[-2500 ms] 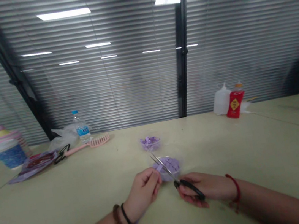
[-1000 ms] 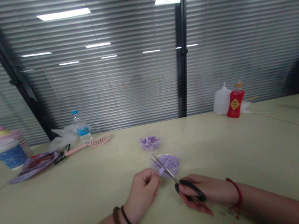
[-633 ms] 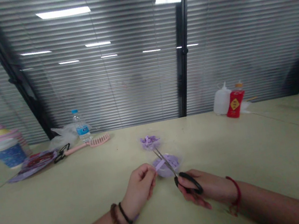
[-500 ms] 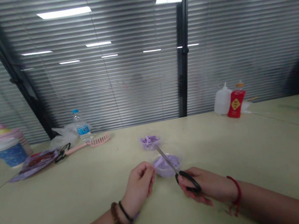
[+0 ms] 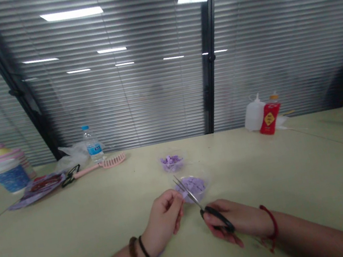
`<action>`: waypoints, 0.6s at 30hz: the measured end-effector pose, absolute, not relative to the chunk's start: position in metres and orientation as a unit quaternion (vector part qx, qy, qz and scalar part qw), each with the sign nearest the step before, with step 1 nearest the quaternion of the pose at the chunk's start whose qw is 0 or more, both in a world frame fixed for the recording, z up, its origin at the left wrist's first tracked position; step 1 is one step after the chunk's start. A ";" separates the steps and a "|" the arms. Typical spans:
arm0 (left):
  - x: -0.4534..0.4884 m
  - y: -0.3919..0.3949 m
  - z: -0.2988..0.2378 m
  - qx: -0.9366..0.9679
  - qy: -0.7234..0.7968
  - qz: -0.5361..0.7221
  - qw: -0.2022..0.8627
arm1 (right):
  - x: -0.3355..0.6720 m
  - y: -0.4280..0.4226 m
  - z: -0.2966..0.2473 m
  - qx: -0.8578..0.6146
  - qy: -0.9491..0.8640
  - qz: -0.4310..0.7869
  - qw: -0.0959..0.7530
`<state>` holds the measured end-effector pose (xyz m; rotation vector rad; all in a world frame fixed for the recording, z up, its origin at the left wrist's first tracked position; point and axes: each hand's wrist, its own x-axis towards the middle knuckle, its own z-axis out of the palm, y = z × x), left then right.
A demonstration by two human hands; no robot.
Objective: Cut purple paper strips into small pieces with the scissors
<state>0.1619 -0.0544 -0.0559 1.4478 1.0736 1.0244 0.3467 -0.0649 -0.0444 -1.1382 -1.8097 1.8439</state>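
My left hand (image 5: 166,211) pinches a small purple strip (image 5: 185,194), whose free end points right, toward the scissor blades. Black-handled scissors (image 5: 218,217) sit in my right hand (image 5: 229,220), fingers through the loops. Their blades are slightly apart and reach up and left, close to the strip, over a clear bowl (image 5: 205,186) of light purple pieces (image 5: 193,184). Just behind it stands a smaller clear bowl (image 5: 173,167) with darker purple bits (image 5: 170,159). Whether the blades touch the strip I cannot tell.
On the left are a blue cup (image 5: 10,177), a purple packet (image 5: 36,190), a pink hairbrush (image 5: 112,161) and a water bottle (image 5: 93,144). A white squeeze bottle (image 5: 253,116) and a red bottle (image 5: 270,119) stand at the back right. Window blinds (image 5: 156,82) rise behind the table.
The scissors have dropped a little and their blades, nearly together before, have parted. My left hand has moved slightly right, bringing the purple strip closer to the blades.
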 end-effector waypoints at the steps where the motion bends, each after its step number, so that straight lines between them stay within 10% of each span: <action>1: 0.162 -0.055 -0.056 0.601 0.446 0.423 0.510 | 0.347 -0.065 -0.045 -0.397 -0.635 0.644 0.159; 18: 0.155 -0.042 -0.057 0.579 0.488 0.450 0.474 | 0.350 -0.062 -0.040 -0.462 -0.612 0.602 0.223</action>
